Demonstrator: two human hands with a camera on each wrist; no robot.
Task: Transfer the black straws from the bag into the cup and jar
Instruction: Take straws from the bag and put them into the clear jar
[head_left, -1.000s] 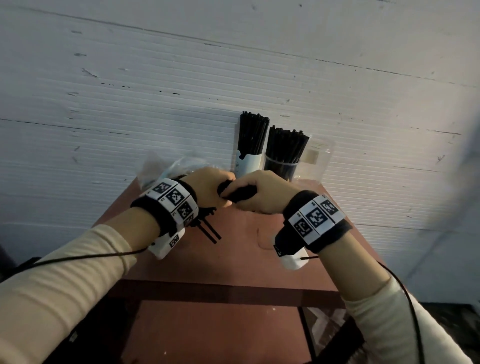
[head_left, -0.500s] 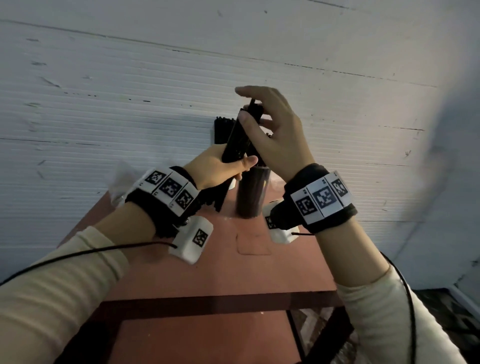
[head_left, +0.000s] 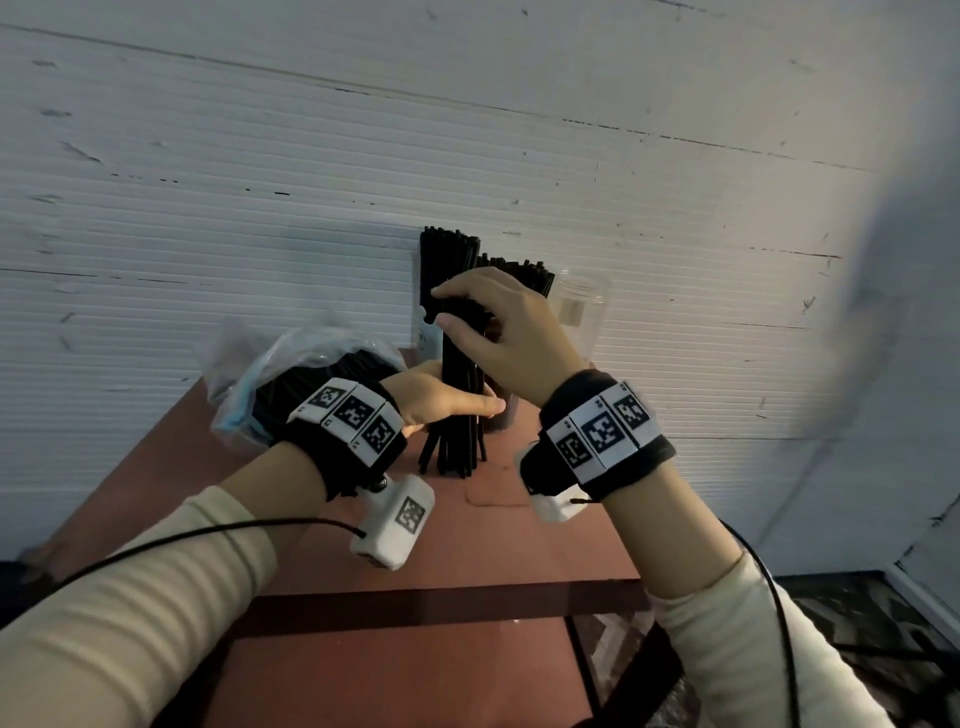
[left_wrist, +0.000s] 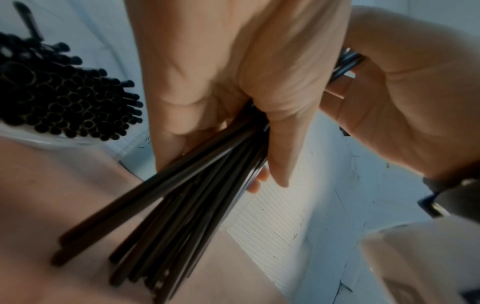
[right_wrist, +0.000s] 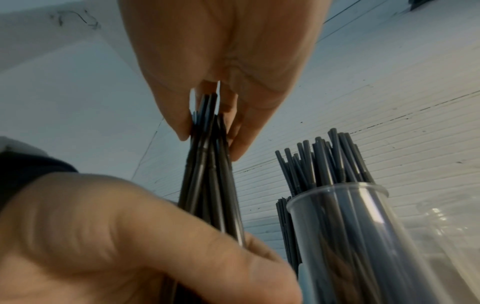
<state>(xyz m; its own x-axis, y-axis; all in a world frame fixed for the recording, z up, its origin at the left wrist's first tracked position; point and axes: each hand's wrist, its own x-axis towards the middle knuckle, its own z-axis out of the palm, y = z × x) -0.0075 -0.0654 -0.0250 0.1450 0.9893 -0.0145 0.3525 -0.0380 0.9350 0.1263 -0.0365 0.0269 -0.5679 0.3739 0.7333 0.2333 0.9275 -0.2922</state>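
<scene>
I hold a bundle of black straws (head_left: 460, 395) upright, its splayed lower ends down at the red-brown table (head_left: 519, 545). My left hand (head_left: 467, 410) grips the bundle low down. My right hand (head_left: 447, 312) pinches its top ends, which the right wrist view shows between thumb and fingers (right_wrist: 207, 131). Behind the bundle stand a white cup (head_left: 423, 332) and a clear cup (right_wrist: 350, 226), both packed with black straws. An empty clear jar (head_left: 582, 306) stands to their right. The plastic bag (head_left: 270, 374) with several more straws (left_wrist: 64, 102) lies at the left.
A white ribbed wall (head_left: 208, 208) rises right behind the cups and the jar. The table is narrow, with its front edge (head_left: 441, 603) near my forearms and a drop to the floor (head_left: 857, 623) on the right.
The bundle went from lying low between both hands to being lifted and tilted in front of the cups. Now it stands upright on the table, and my right hand has moved to its top.
</scene>
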